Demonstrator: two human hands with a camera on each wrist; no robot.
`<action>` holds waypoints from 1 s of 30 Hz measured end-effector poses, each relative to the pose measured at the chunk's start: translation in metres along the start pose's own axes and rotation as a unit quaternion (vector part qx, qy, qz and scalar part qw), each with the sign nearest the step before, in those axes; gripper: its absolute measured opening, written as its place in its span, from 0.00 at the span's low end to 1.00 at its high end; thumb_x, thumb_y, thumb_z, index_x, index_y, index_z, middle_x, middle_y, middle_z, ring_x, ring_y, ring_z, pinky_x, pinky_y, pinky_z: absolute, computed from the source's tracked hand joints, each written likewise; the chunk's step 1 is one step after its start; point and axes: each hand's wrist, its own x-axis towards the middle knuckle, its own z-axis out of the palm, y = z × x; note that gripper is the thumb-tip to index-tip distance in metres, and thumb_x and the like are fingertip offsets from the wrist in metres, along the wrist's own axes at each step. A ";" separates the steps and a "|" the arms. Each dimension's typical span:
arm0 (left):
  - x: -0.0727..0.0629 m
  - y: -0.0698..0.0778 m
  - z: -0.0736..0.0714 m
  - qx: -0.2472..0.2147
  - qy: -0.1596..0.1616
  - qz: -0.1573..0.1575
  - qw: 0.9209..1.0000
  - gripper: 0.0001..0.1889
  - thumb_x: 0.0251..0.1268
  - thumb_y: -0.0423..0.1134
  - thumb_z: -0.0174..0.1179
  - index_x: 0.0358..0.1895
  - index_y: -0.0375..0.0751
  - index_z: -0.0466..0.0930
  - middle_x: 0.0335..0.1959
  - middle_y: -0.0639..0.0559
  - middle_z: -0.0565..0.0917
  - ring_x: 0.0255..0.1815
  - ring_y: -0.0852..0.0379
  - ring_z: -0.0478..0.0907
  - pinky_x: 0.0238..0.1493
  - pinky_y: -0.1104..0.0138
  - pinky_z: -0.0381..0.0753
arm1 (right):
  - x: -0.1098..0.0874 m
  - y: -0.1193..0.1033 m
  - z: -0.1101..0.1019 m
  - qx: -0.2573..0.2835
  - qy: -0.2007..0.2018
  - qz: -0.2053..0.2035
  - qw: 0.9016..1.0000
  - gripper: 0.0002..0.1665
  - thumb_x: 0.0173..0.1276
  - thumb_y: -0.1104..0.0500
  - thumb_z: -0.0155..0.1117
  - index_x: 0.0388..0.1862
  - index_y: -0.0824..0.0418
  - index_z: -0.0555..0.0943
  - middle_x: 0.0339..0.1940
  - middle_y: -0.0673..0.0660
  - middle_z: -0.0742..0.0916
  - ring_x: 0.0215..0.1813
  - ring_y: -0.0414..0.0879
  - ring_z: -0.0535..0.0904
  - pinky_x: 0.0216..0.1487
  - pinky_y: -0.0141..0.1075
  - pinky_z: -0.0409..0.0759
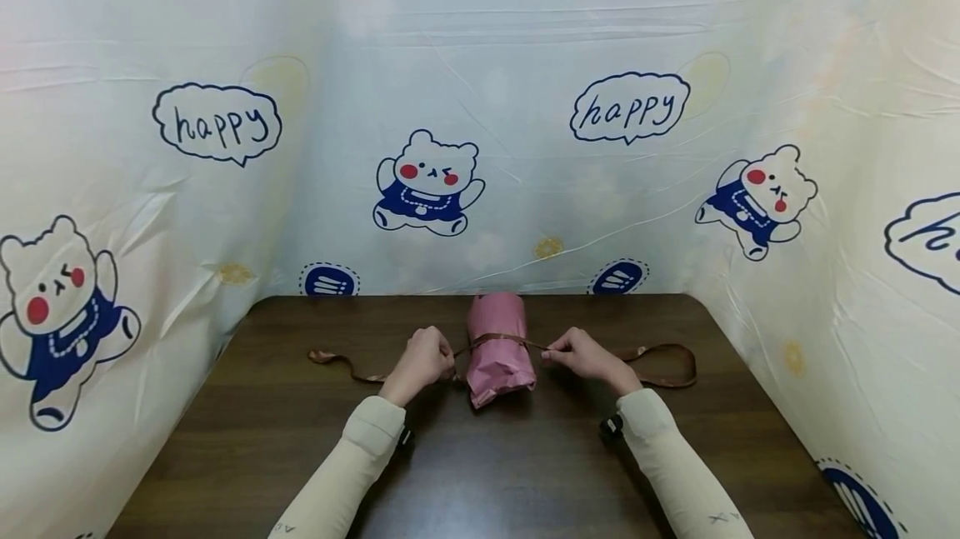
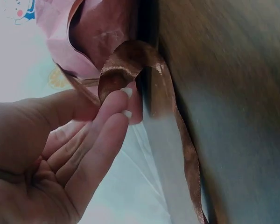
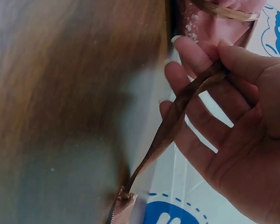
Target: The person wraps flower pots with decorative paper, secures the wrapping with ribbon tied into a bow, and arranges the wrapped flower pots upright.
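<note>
A pink wrapped bundle (image 1: 498,372) lies lengthwise on the table, its near end crumpled and folded. Around its middle runs a brown satin ribbon (image 1: 499,337), drawn out to both sides. My left hand (image 1: 422,360) pinches the ribbon between thumb and fingertips just left of the bundle. From those fingers the ribbon (image 2: 189,156) loops over and trails along the table. On the other side, my right hand (image 1: 587,356) pinches the ribbon between thumb and index finger, the other fingers loosely extended. Its tail (image 3: 165,123) runs down across those fingers.
The dark wooden table (image 1: 487,472) reaches back to a pale printed curtain (image 1: 517,214) that hangs behind and along both sides. The ribbon's right end forms a loop (image 1: 693,364) on the table; the left end (image 1: 322,356) lies twisted beyond the left hand.
</note>
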 end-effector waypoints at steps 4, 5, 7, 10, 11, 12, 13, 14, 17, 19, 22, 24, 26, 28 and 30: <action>-0.002 -0.005 0.001 -0.029 -0.037 0.020 0.999 0.16 0.59 0.23 0.58 0.15 0.42 0.83 0.12 0.58 0.79 0.15 0.61 0.72 0.23 0.68 0.69 | -0.003 0.003 0.000 0.000 -0.007 0.006 1.000 0.15 0.76 0.57 0.62 0.36 0.64 0.91 0.27 0.54 0.84 0.27 0.38 0.69 0.29 0.31 0.69; -0.002 -0.007 0.002 -0.037 -0.049 0.023 0.998 0.15 0.60 0.24 0.58 0.18 0.40 0.84 0.13 0.56 0.80 0.15 0.61 0.74 0.23 0.68 0.70 | -0.003 0.004 0.000 -0.001 -0.010 0.004 1.000 0.15 0.76 0.56 0.62 0.36 0.63 0.90 0.26 0.52 0.83 0.27 0.38 0.69 0.29 0.32 0.70; -0.003 -0.010 0.004 -0.043 -0.066 0.033 0.996 0.12 0.63 0.25 0.58 0.22 0.39 0.85 0.16 0.55 0.82 0.17 0.60 0.76 0.24 0.68 0.72 | -0.004 0.005 0.000 -0.009 -0.017 -0.001 1.000 0.14 0.76 0.54 0.63 0.38 0.61 0.90 0.27 0.49 0.82 0.27 0.38 0.70 0.29 0.32 0.72; -0.003 -0.013 0.007 -0.045 -0.079 0.046 0.995 0.07 0.64 0.27 0.59 0.29 0.39 0.84 0.22 0.54 0.83 0.20 0.62 0.77 0.28 0.68 0.76 | -0.004 0.004 -0.001 -0.020 -0.019 -0.013 1.000 0.14 0.74 0.54 0.66 0.47 0.62 0.89 0.34 0.50 0.86 0.31 0.40 0.75 0.33 0.34 0.77; -0.003 -0.014 0.007 -0.042 -0.081 0.053 0.994 0.06 0.65 0.28 0.59 0.31 0.39 0.83 0.23 0.53 0.83 0.21 0.63 0.76 0.29 0.67 0.76 | -0.004 0.002 -0.002 -0.025 -0.017 -0.013 0.999 0.15 0.73 0.55 0.67 0.51 0.63 0.88 0.37 0.51 0.87 0.33 0.41 0.77 0.36 0.36 0.79; -0.004 -0.014 0.008 -0.040 -0.081 0.059 0.994 0.05 0.65 0.29 0.59 0.32 0.39 0.83 0.24 0.53 0.82 0.22 0.63 0.76 0.30 0.67 0.77 | -0.003 0.001 -0.003 -0.031 -0.012 -0.013 0.999 0.17 0.72 0.55 0.67 0.54 0.63 0.87 0.42 0.52 0.88 0.36 0.41 0.79 0.40 0.37 0.82; -0.004 -0.015 0.008 -0.039 -0.084 0.063 0.994 0.04 0.66 0.29 0.59 0.33 0.38 0.82 0.25 0.53 0.82 0.23 0.63 0.75 0.31 0.67 0.77 | -0.002 -0.001 -0.003 -0.030 -0.005 -0.014 0.999 0.18 0.72 0.57 0.67 0.57 0.64 0.85 0.46 0.54 0.89 0.40 0.43 0.81 0.44 0.40 0.83; -0.004 -0.015 0.008 -0.041 -0.085 0.068 0.993 0.04 0.66 0.29 0.59 0.34 0.38 0.81 0.26 0.52 0.82 0.24 0.63 0.75 0.32 0.67 0.77 | -0.001 -0.003 -0.004 -0.028 0.007 -0.018 0.999 0.19 0.73 0.60 0.66 0.59 0.66 0.84 0.49 0.57 0.89 0.44 0.45 0.82 0.47 0.43 0.84; -0.005 -0.019 0.007 -0.057 -0.097 0.078 0.991 0.02 0.67 0.29 0.59 0.37 0.35 0.81 0.28 0.51 0.82 0.25 0.63 0.76 0.33 0.67 0.77 | 0.005 -0.015 -0.001 -0.017 0.059 -0.035 0.997 0.19 0.74 0.65 0.62 0.61 0.66 0.82 0.56 0.60 0.87 0.54 0.52 0.84 0.57 0.49 0.83; -0.005 -0.021 0.005 -0.083 -0.111 0.080 0.987 0.03 0.68 0.28 0.59 0.40 0.32 0.80 0.29 0.49 0.83 0.26 0.60 0.79 0.32 0.68 0.78 | 0.007 -0.034 0.000 0.003 0.095 -0.062 0.994 0.18 0.74 0.68 0.60 0.61 0.68 0.82 0.57 0.63 0.86 0.57 0.56 0.83 0.58 0.51 0.82; -0.005 -0.025 0.002 -0.131 -0.132 0.085 0.979 0.06 0.68 0.27 0.59 0.44 0.27 0.79 0.31 0.45 0.84 0.26 0.54 0.81 0.29 0.68 0.79 | 0.014 -0.056 0.007 0.021 0.119 -0.098 0.988 0.16 0.73 0.67 0.63 0.58 0.68 0.83 0.56 0.63 0.86 0.57 0.56 0.83 0.58 0.49 0.82; -0.005 -0.027 -0.001 -0.144 -0.142 0.090 0.975 0.07 0.69 0.28 0.57 0.45 0.26 0.80 0.31 0.46 0.84 0.26 0.55 0.80 0.28 0.69 0.77 | 0.018 -0.068 0.012 0.013 0.104 -0.127 0.986 0.16 0.73 0.66 0.65 0.57 0.68 0.84 0.54 0.62 0.87 0.56 0.55 0.83 0.58 0.48 0.83; -0.005 -0.029 -0.005 -0.143 -0.151 0.097 0.973 0.08 0.70 0.30 0.57 0.43 0.27 0.83 0.29 0.50 0.83 0.24 0.61 0.75 0.28 0.70 0.73 | 0.024 -0.070 0.019 -0.016 0.089 -0.146 0.985 0.16 0.72 0.63 0.66 0.57 0.66 0.85 0.53 0.60 0.87 0.55 0.54 0.83 0.57 0.48 0.82; -0.007 -0.029 -0.009 -0.137 -0.165 0.105 0.971 0.10 0.71 0.32 0.57 0.40 0.29 0.85 0.25 0.56 0.79 0.22 0.65 0.68 0.27 0.71 0.69 | 0.025 -0.075 0.022 -0.048 0.076 -0.157 0.984 0.17 0.72 0.61 0.67 0.57 0.65 0.85 0.53 0.59 0.88 0.55 0.53 0.82 0.58 0.50 0.81; -0.008 -0.030 -0.014 -0.136 -0.181 0.109 0.968 0.12 0.73 0.35 0.56 0.35 0.31 0.86 0.23 0.59 0.75 0.20 0.67 0.65 0.26 0.72 0.66 | 0.026 -0.079 0.025 -0.075 0.076 -0.153 0.982 0.18 0.72 0.60 0.68 0.58 0.65 0.85 0.55 0.58 0.88 0.56 0.53 0.81 0.59 0.51 0.79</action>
